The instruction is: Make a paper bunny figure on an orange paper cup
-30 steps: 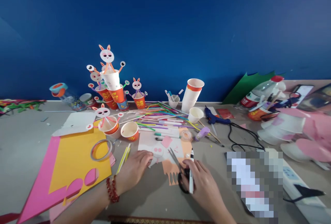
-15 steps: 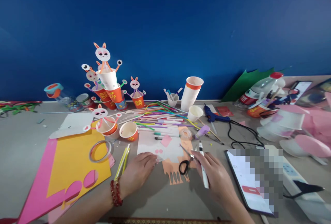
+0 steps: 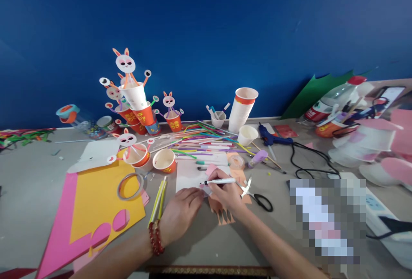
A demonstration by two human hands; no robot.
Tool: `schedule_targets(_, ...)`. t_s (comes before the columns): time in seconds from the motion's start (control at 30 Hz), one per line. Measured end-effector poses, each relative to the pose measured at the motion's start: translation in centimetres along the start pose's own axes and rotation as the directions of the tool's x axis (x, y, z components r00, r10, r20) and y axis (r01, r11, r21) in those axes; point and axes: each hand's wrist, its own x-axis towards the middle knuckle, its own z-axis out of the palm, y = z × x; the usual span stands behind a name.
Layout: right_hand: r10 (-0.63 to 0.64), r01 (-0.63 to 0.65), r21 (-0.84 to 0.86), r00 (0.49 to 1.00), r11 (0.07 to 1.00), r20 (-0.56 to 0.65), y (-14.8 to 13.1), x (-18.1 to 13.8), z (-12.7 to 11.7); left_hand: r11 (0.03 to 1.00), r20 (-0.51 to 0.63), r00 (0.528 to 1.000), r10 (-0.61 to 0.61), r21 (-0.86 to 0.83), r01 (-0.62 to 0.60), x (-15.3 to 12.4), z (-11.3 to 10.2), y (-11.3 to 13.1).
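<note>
The marker point(image 3: 224, 180) is white and black.

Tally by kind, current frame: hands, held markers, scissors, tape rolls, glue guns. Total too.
Hands: 2 (left hand, right hand)
Held marker: 1
Scissors: 1 pair
Tape rolls: 2 (grey roll, clear roll)
Glue gun: 1
Total: 7

We're sporting red beads point(image 3: 157, 238) on our left wrist point(image 3: 166, 230), two strands strong; our hands point(image 3: 182, 210) and forearms point(image 3: 270, 236) go bare!
</note>
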Motion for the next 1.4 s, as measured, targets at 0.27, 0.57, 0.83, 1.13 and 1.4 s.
schedule_targets(0.27, 0.007, -0.007, -0.003, 0.999, 1.0, -0.034, 1.1, -0.2, -0.1, 0.999, -0.004, 1.0, 0.028, -0.016, -0.028, 0.3, -0.6, -0.1)
schedule_targets(0.57, -0.009, 0.013, -0.125, 0.999, 0.992, 0.034, 1.3, -0.3, -0.2, 0.998, -0.02, 0.999, 0.029, -0.06, -0.03, 0.6, -1.3, 0.1)
schedule_targets(0.83, 0.001, 0.012, -0.195, 0.998, 0.981, 0.066, 1.3, -0.4, -0.1, 0.997, -0.01, 1.0, 0.017, -0.069, -0.018, 0.7, -1.4, 0.1)
schedule_targets(1.13, -0.013, 0.034, -0.229, 0.996, 0.973, 0.093, 1.6, -0.4, -0.2, 0.997, 0.011, 1.0, -0.009, -0.082, 0.01, 0.6, -1.3, 0.1)
schedule_targets(1.4, -0.026, 0.051, -0.245, 0.994, 0.968, 0.103, 2.1, -0.5, -0.2, 0.997, -0.016, 1.0, 0.002, -0.083, -0.004, 0.7, -1.2, 0.1)
